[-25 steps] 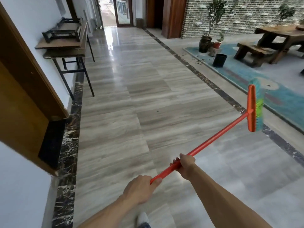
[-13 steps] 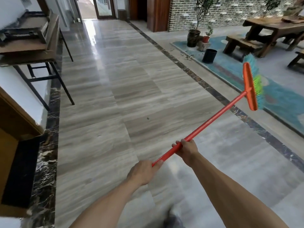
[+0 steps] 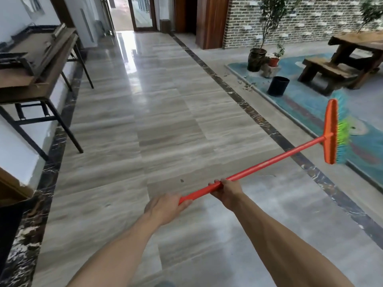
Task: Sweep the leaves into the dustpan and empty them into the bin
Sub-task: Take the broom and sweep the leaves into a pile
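Both hands, left and right, grip the broom, its head raised; likely the approach step; next, reaching the leaves beside the bin.

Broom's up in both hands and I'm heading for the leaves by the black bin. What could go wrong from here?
1. The broom is held off the floor with its head swung out right; it could clip the black bin or the potted plants standing close beside the leaves.
2. The leaves lie across the blue rug edge, so bristles may snag or push debris under it.
3. No dustpan is in view.
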The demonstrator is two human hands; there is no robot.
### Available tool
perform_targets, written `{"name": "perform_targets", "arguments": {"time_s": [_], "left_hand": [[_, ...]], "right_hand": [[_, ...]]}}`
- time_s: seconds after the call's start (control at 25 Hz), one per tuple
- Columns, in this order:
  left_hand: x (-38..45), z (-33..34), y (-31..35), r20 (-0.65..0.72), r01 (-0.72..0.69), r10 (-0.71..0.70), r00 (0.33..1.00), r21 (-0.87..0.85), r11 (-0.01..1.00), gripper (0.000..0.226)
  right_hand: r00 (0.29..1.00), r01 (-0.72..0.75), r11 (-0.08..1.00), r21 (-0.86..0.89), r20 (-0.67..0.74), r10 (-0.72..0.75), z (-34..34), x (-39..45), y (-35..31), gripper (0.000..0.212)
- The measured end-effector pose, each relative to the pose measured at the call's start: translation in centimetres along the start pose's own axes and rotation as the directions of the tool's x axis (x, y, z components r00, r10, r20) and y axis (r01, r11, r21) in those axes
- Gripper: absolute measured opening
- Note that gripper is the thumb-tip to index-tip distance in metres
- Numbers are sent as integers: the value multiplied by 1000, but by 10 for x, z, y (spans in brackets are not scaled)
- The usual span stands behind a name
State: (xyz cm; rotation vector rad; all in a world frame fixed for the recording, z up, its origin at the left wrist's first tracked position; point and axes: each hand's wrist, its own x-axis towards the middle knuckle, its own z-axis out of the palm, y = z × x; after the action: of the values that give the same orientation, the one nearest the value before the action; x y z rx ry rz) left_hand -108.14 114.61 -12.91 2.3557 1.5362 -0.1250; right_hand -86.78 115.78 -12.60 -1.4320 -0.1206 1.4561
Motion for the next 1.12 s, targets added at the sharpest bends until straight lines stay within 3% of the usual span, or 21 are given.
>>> {"name": "perform_targets", "arguments": {"time_s": [0.12, 0.2, 0.32, 0.44, 0.56, 0.76, 1.12], "left_hand": [[82, -28, -14, -53, -37, 47, 998, 167, 985, 54], [147, -54, -26, -74, -31, 47, 996, 202, 979, 49], [250, -98, -54, -96, 5, 18, 995, 239, 971, 60], [343, -132, -81, -117, -13, 42, 992, 239, 971, 67], [426, -160, -101, -105, -53, 78, 991, 223, 973, 68], [558, -204, -121, -35, -112, 123, 992, 232, 966, 70], [827, -267, -113, 5, -114, 117, 993, 271, 956, 70]], "right_hand": [[999, 19, 1000, -25, 51, -18, 38, 55, -50, 20], [997, 65, 998, 4, 50, -65, 71, 101, -82, 21], [992, 113, 993, 29, 46, -114, 126, 171, -137, 19], [993, 112, 994, 16, 26, -113, 164, 242, -193, 19], [994, 104, 995, 0, -41, -104, 196, 305, -243, 32], [995, 54, 998, 30, -89, -51, 237, 405, -314, 34], [992, 0, 999, -42, -126, -5, 289, 632, -475, 42]]}}
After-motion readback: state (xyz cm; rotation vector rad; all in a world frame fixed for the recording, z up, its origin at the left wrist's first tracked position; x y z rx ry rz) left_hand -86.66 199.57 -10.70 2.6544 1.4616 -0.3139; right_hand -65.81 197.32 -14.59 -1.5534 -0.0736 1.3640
